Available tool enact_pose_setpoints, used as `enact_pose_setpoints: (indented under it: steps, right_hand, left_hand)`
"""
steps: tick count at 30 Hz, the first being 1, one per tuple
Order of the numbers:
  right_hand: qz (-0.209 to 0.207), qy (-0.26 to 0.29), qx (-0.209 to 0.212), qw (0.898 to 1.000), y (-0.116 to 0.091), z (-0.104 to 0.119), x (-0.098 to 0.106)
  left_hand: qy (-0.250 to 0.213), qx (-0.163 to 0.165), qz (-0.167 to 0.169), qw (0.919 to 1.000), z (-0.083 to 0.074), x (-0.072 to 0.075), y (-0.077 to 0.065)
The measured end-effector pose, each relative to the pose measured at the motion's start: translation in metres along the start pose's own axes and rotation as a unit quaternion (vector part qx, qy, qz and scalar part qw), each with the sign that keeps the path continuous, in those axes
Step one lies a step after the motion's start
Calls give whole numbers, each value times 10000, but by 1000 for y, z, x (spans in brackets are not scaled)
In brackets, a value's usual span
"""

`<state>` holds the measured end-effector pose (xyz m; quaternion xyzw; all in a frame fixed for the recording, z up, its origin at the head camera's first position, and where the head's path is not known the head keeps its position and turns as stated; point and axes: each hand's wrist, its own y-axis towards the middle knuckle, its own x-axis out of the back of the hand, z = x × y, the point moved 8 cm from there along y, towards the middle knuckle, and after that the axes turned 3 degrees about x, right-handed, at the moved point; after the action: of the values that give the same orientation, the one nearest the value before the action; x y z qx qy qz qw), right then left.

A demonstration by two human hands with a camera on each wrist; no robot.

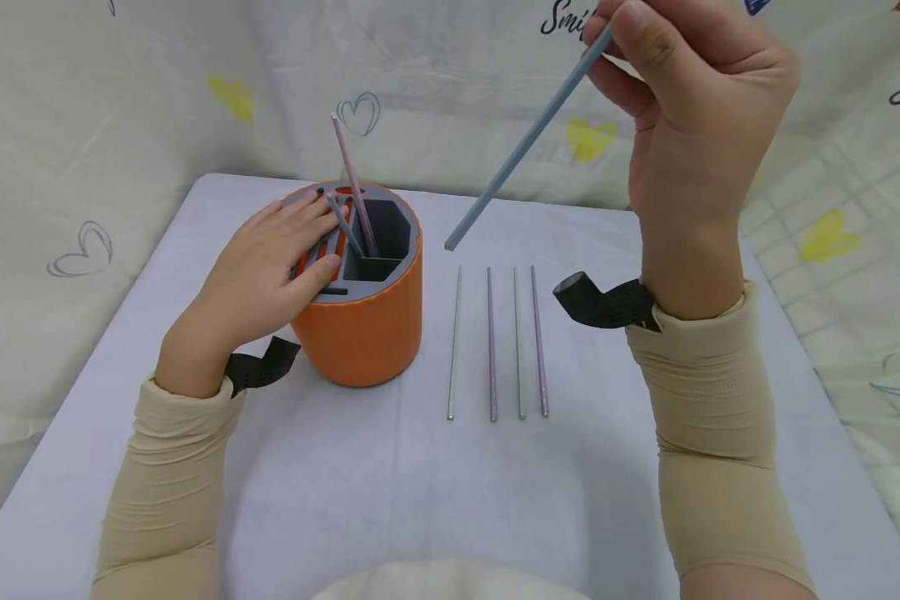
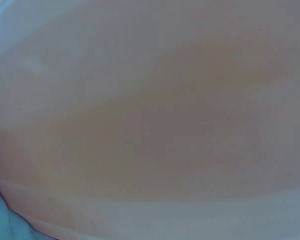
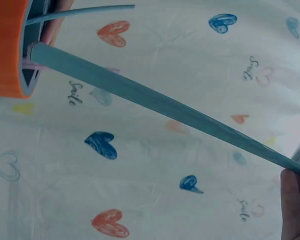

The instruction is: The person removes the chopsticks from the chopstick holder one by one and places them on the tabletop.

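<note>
An orange round desk organizer [image 1: 367, 342] with a grey slotted top stands on the table. My left hand [image 1: 270, 258] rests on that top with its fingers stretched over the slots. From the large compartment lean a pink stick [image 1: 354, 179] and a short-looking blue stick [image 1: 344, 223]. Raised at the upper right, my right hand [image 1: 693, 108] pinches a long blue stick [image 1: 528, 137] by its upper end. The lower end slants down toward the organizer, in the air to its right. In the right wrist view, the held stick [image 3: 150, 102] crosses the frame. The left wrist view is a blur.
Several thin sticks lie side by side right of the organizer, among them a pale green stick [image 1: 455, 342] and a purple stick [image 1: 540, 342]. The white-covered table [image 1: 420, 500] backs onto a cloth [image 1: 450, 75] printed with hearts.
</note>
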<state>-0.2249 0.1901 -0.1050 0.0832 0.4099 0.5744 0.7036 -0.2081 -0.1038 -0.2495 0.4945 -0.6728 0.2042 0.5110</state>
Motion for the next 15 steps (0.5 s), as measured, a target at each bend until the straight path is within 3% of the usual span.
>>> enact_pose_setpoints:
  steps: [5, 9, 12, 15]
  right_hand:
    - [-289, -25, -675, 9973, 4, -15, 35]
    - [-316, -363, -1383, 9892, 6, -34, 62]
    - [-292, -774, -2036, 9756, 5, -52, 85]
    - [-214, -1266, -2681, 9548, 0, -71, 112]
  left_hand:
    - [-20, -16, 17, 10000, -1, 0, 1]
    - [-7, 0, 31, 10000, -1, 0, 1]
    - [17, 38, 56, 10000, 0, 0, 1]
    - [1, 34, 74, 10000, 0, -1, 1]
